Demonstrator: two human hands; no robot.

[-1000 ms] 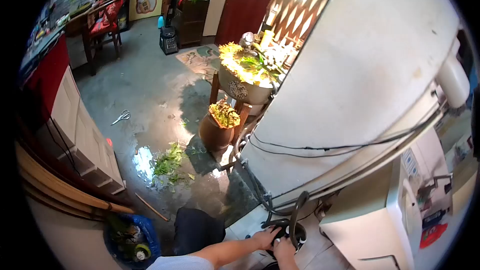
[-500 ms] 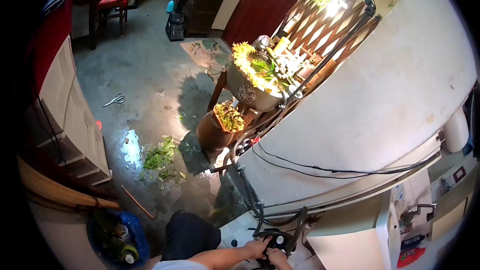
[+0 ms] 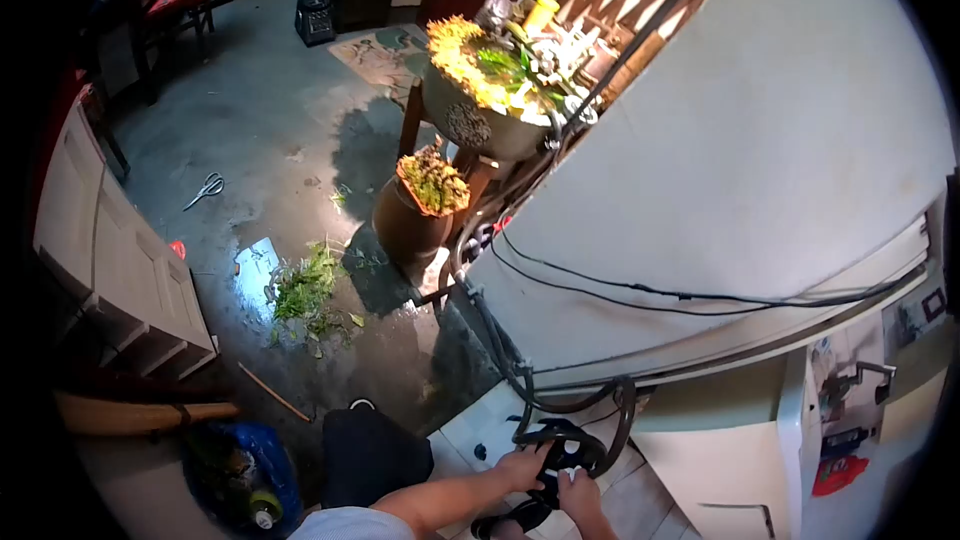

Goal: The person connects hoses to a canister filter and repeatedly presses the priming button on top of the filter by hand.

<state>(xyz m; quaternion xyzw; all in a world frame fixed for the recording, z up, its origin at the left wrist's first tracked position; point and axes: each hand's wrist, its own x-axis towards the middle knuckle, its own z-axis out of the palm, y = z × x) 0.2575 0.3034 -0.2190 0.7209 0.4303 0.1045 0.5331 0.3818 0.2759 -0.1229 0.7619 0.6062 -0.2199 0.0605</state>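
A black device [image 3: 566, 452] with thick hoses on it, apparently a canister filter, is low at the bottom of the head view on pale floor tiles. My left hand [image 3: 524, 468] is closed on its left side, fingertips partly hidden. My right hand [image 3: 580, 493] is closed against the front of it, thumb and fingers near a small white part. Dark hoses [image 3: 622, 420] loop from the filter up beside the white wall panel. A small black piece [image 3: 481, 451] lies on the tiles to the left.
A stone pot [image 3: 485, 120] with plants stands under a lamp, beside a brown planter [image 3: 412, 225]. Cut greenery [image 3: 305, 285], scissors [image 3: 205, 190] and a stick [image 3: 274, 392] lie on the floor. A blue-lined bin [image 3: 285, 465] is at lower left, a white cabinet [image 3: 720, 440] at right.
The view has shifted, so the room's things sit further left and mostly higher. Both hands stay at the filter; the right hand now shows more, with its fingers at the small white part.
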